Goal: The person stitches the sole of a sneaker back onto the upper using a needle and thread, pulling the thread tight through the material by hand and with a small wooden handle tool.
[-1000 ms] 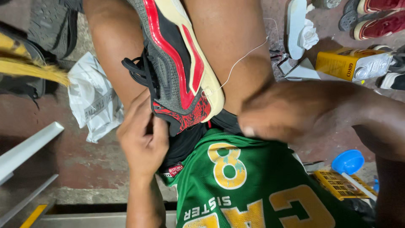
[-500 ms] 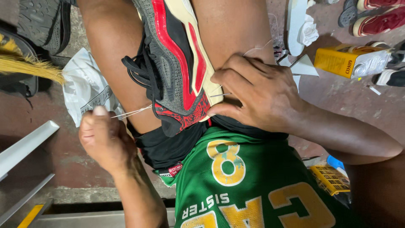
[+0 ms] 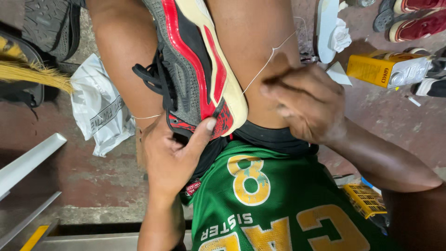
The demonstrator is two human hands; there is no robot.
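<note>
A grey, red and black sneaker (image 3: pixel 195 69) with a cream sole lies between my thighs, heel end toward me. My left hand (image 3: pixel 169 155) grips its heel end, thumb pressed on the red part. A thin white thread (image 3: pixel 269 58) runs from the sole's edge up to my right hand (image 3: pixel 304 102), which is closed with the thread pinched in its fingers, resting on my right thigh. Another bit of thread (image 3: pixel 148 116) shows at the left of the shoe near my left hand. I wear a green jersey (image 3: pixel 274 204).
On the reddish floor: a white plastic bag (image 3: pixel 100 109) and a broom's bristles (image 3: pixel 35 74) at left, a yellow tin can (image 3: pixel 388 69), a white insole (image 3: pixel 325 28) and red shoes (image 3: pixel 418 23) at upper right, a yellow crate (image 3: pixel 367 200) at lower right, metal bars (image 3: pixel 28 158) at lower left.
My left hand has moved in from the left, where it held the thread taut, back onto the shoe's heel. My right hand has lifted off the shoe and pulled the thread to the right.
</note>
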